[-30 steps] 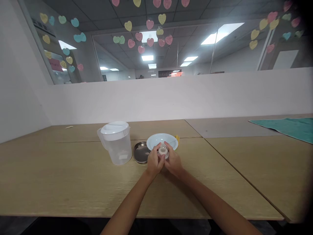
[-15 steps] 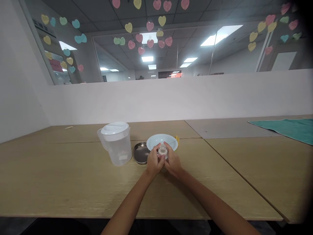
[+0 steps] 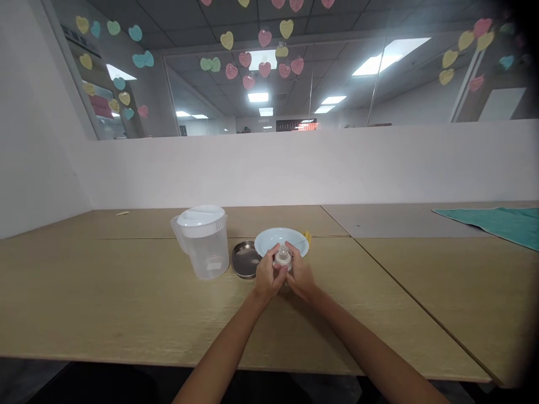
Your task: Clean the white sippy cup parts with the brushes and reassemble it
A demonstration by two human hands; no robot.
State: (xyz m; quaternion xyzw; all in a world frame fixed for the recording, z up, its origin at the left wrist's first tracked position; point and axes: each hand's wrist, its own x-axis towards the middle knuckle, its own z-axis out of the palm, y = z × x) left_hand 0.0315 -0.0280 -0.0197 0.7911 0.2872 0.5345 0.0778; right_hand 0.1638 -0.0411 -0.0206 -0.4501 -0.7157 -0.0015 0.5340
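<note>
My left hand and my right hand are closed around the top of what looks like a baby bottle, seen from above. It has a clear nipple-like tip and a white collar, and both thumbs press the near side of that collar. Fingers hide most of the part below. Just behind my hands lies a pale blue bowl, partly covered by them. A thin stick with a yellow end rests over the bowl's right rim. Beside my left hand is a shallow round metal pan.
A clear plastic pitcher with a white lid stands left of the pan. Far right lies a teal cloth. A small pale flat piece is at the back left. The wooden table ends at a white wall below a window.
The camera view has shifted slightly. Both hands keep hold of the bottle top, which is tilted a little differently, with its tip and collar showing more clearly.
</note>
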